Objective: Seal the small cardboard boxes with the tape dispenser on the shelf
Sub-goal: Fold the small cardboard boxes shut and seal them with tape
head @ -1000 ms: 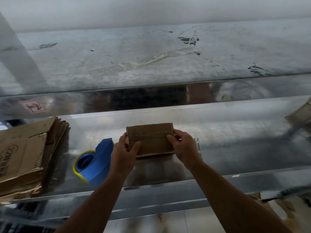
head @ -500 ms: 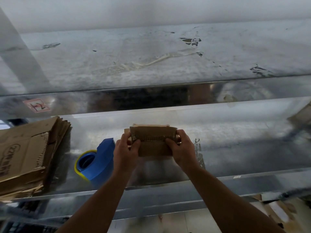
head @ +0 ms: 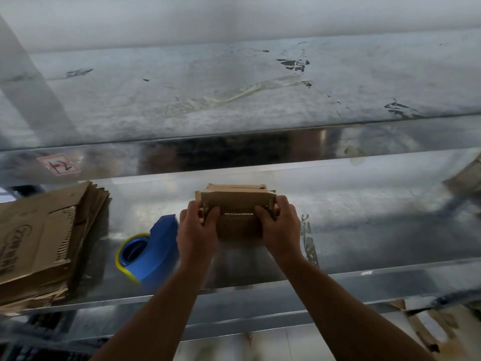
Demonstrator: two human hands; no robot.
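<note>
Folding step: left hand [head: 196, 230] and right hand [head: 279, 227] pinch the small box [head: 238, 201] by its flaps, holding them shut. Next, I'd say, one hand frees up for the tape dispenser [head: 151, 250] at eight o'clock.

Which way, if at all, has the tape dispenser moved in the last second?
No. The tape dispenser keeps the same gap to the flattened cardboard stack on its left.

Scuffed, reflective metal shelving [head: 364, 225]

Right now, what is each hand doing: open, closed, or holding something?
Left hand: closed, grips the left end of the small cardboard box.
Right hand: closed, grips the right end of the same box.
</note>
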